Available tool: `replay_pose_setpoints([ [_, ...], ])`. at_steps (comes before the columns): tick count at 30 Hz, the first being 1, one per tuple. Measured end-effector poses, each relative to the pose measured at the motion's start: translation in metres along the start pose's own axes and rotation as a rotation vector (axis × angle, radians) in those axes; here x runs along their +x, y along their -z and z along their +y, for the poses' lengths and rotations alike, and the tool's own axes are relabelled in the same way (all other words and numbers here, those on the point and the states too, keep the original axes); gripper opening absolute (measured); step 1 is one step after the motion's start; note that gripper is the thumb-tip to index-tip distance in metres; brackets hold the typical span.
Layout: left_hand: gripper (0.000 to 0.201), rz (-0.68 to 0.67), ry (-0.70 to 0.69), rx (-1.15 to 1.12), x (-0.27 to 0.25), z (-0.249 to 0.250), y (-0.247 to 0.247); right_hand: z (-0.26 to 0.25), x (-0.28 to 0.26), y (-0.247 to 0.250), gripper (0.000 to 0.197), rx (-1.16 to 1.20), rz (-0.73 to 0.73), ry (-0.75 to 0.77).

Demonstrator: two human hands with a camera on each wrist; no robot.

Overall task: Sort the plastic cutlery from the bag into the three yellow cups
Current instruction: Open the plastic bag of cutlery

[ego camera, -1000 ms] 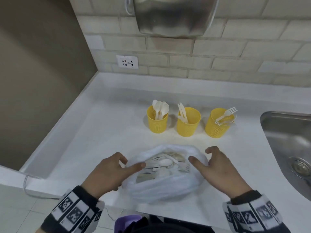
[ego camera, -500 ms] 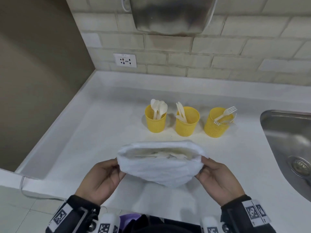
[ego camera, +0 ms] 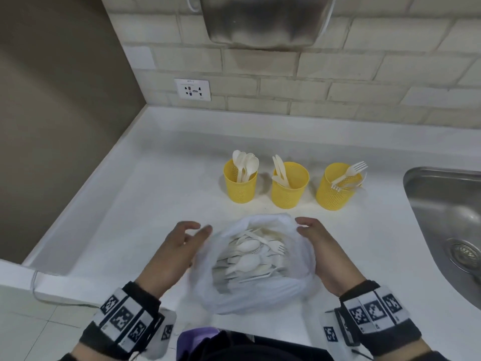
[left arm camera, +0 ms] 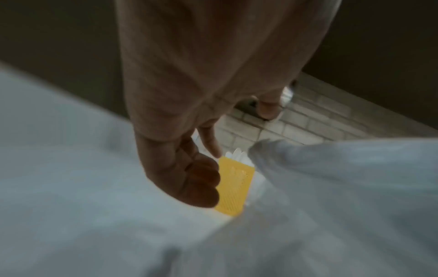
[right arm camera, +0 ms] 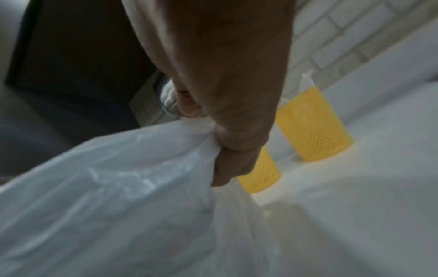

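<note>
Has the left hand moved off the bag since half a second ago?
Yes. The left hand has let go of the bag rim and hovers beside it, fingers loose, nearer the spoon cup than before.

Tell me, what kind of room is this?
Probably a kitchenette or pantry: a steel sink set into a white counter, a tiled wall with a socket, and yellow cups of plastic cutlery.

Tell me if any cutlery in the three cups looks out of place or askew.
Only the right cup: its forks lie tilted across the rim, one with tines hanging over the near edge. Spoons and knives stand in their own cups. Nothing looks missorted.
</note>
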State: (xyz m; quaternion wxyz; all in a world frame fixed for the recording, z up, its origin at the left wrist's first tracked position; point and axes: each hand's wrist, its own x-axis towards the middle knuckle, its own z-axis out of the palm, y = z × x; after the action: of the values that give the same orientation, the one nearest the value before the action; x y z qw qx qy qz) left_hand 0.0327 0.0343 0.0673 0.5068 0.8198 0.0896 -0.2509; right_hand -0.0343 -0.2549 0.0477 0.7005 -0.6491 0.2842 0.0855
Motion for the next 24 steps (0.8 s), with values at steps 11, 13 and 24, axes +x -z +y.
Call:
replay_pose_setpoints([
  [11, 0.034, -0.107, -0.393, 0.320, 0.045, 0.040, -0.018, -0.025, 0.043, -0.012, 0.031, -0.044, 0.030, 0.065],
  [13, 0.018, -0.202, -0.138, -0.041, 0.048, 0.035, -0.019, -0.030, 0.047, -0.008, 0.019, 0.179, 0.004, -0.136],
  [24, 0.057, -0.032, -0.385, 0.304, 0.052, 0.028, -0.019, -0.024, 0.005, 0.000, 0.073, -0.632, 0.234, 0.182],
])
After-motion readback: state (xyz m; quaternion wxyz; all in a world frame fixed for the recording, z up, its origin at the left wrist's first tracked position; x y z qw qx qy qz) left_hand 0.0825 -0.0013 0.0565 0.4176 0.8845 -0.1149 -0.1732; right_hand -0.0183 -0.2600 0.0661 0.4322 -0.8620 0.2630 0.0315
